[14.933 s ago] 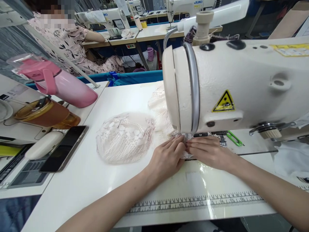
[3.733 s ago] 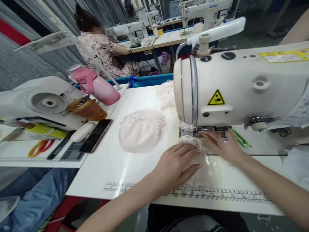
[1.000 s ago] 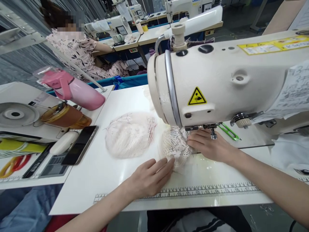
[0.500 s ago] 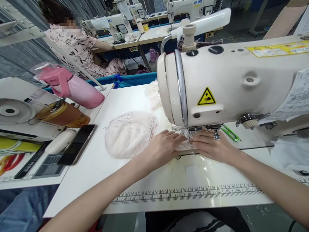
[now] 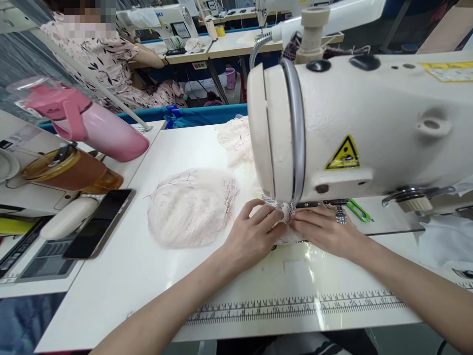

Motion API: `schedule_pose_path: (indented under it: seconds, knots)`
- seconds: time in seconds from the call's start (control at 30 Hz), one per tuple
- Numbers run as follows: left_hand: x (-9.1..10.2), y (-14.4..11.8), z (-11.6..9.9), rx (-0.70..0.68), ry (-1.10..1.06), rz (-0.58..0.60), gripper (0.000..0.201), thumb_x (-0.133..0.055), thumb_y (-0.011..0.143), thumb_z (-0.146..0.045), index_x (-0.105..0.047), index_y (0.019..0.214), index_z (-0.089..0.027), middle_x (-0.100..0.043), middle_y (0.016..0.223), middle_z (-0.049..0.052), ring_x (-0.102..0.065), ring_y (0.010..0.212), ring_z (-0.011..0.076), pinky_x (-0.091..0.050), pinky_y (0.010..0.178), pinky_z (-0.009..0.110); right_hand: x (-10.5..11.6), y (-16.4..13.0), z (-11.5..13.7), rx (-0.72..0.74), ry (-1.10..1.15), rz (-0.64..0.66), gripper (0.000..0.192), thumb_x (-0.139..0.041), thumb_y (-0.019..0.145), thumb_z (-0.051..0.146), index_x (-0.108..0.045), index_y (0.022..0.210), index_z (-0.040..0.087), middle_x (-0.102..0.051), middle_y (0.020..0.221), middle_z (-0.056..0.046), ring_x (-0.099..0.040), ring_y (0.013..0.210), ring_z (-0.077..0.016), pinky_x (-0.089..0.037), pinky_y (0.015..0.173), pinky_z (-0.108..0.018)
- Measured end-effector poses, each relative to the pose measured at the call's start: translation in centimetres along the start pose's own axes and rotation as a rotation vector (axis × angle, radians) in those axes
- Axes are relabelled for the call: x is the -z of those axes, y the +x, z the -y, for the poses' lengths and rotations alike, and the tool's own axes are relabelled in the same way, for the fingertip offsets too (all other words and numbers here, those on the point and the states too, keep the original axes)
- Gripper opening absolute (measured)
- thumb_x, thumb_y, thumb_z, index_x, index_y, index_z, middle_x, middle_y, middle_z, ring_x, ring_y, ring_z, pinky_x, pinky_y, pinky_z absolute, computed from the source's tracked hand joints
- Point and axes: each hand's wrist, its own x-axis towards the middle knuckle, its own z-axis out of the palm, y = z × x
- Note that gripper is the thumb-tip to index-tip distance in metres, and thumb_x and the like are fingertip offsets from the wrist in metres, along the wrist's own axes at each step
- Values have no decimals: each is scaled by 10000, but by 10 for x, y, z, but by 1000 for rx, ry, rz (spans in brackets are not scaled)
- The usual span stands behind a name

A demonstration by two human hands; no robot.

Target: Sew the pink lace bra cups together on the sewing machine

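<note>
Head view looks down on a white bench point(image 5: 148, 276) where both hands meet under the head of a cream sewing machine point(image 5: 362, 123). Left hand point(image 5: 254, 236) lies palm down, fingers spread and flat on a small lace piece point(image 5: 284, 213); right hand point(image 5: 325, 231) presses the same piece from the other side, its fingertips almost touching the left ones. Neither hand is closed round anything; both are pressing flat. Most of the lace piece is covered by the fingers, and the needle and presser foot are hidden behind the machine head, so where the fabric sits against them cannot be made out. Just left of the hands lies a rounded heap of pale lace pieces point(image 5: 192, 207); another bundle of lace point(image 5: 236, 140) lies behind it, partly cut off by the machine. Green snips point(image 5: 356, 209) show just beyond the right hand. A printed ruler strip point(image 5: 295, 305) runs along the bench's near edge. On the neighbouring surface lie a pink bottle point(image 5: 92, 128), a brown cup point(image 5: 70, 172) and a dark phone point(image 5: 99, 224). Another person point(image 5: 111, 59) sits at a far machine.
</note>
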Motion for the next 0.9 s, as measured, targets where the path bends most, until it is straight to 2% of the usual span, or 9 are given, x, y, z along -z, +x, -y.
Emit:
schedule_pose_path:
  seconds: [0.1,0.2,0.4,0.53,0.7,0.9]
  knots:
    - [-7,-3,-2,25,-91,78,338,-376,908,-88,-583,1171,-139,-651,1212,67,-591,1123,198,-411,1009,381,2,2,0,-19,-14,-47,186,-534,838,20,-627,882,175,-708,919,23,-622,889,-108,-479,745,-264]
    - [-13,-7,-2,19,-115,163,393,-362,938,-148,-504,1301,-92,-592,1309,97,-559,1201,215,-381,1074,404,2,2,1,-39,-4,-57,199,-533,840,25,-627,896,190,-701,897,45,-617,868,-89,-469,732,-253]
    - [-12,-10,1,39,-119,222,413,-390,918,-165,-513,1308,-114,-551,1357,98,-516,1263,241,-347,1112,450,-7,-3,0,-12,9,4,239,-487,848,-1,-627,910,182,-692,917,27,-612,899,-100,-477,808,-258]
    - [-10,-11,4,48,-126,274,470,-424,872,-150,-481,1338,-135,-529,1381,90,-494,1285,240,-343,1109,468,-13,-5,0,8,24,7,308,-435,859,-14,-642,953,194,-691,915,-1,-604,929,-122,-485,821,-278]
    - [-9,-11,5,46,-111,283,487,-443,853,-147,-480,1338,-128,-537,1372,96,-502,1276,248,-346,1098,480,-15,-5,0,9,25,2,319,-429,856,-23,-639,967,189,-692,945,-11,-599,936,-128,-467,820,-291]
    - [-9,-9,-1,86,-106,290,451,-417,910,-226,-481,1348,-135,-549,1359,102,-495,1280,256,-330,1104,498,-3,-3,4,-66,-152,-64,297,-469,808,-33,-638,901,193,-697,894,45,-600,803,-96,-392,677,-295]
